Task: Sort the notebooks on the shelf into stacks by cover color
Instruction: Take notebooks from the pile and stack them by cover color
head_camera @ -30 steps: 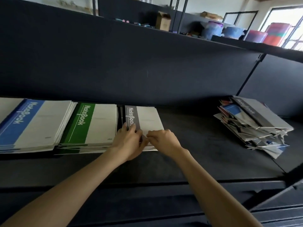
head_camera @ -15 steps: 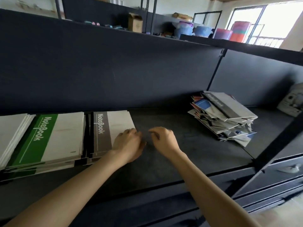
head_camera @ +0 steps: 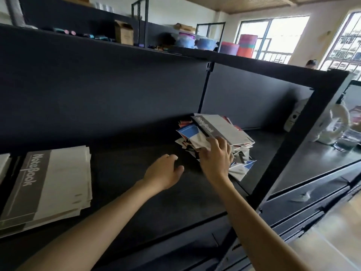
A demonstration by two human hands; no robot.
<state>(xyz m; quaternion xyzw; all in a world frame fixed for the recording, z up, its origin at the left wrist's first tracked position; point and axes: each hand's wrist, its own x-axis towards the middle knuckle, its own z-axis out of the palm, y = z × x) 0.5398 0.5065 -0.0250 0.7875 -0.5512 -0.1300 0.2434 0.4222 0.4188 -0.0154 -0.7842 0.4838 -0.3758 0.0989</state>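
Note:
A neat stack of grey-banded notebooks (head_camera: pixel 48 182) lies at the left of the dark shelf (head_camera: pixel 136 202). A messy pile of mixed notebooks (head_camera: pixel 242 165) sits at the back right, topped by a grey-banded notebook (head_camera: pixel 220 128), with blue and red covers showing beneath. My right hand (head_camera: pixel 216 159) reaches into the pile's front; its fingertips touch the covers just under the grey notebook's near edge, and the thumb is hidden. My left hand (head_camera: pixel 164 173) hovers over bare shelf left of the pile, fingers relaxed and holding nothing.
A black upright post (head_camera: pixel 293 145) stands just right of the pile. Beyond it lies a white device (head_camera: pixel 332 126) on the neighbouring shelf. The upper shelf carries a cardboard box (head_camera: pixel 124 34) and coloured containers (head_camera: pixel 228 47). The shelf back panel is close behind.
Both hands left the grey stack and moved right. My right hand has reached the messy pile; my left hand trails over the shelf. The view swung right, so the green and blue stacks dropped out.

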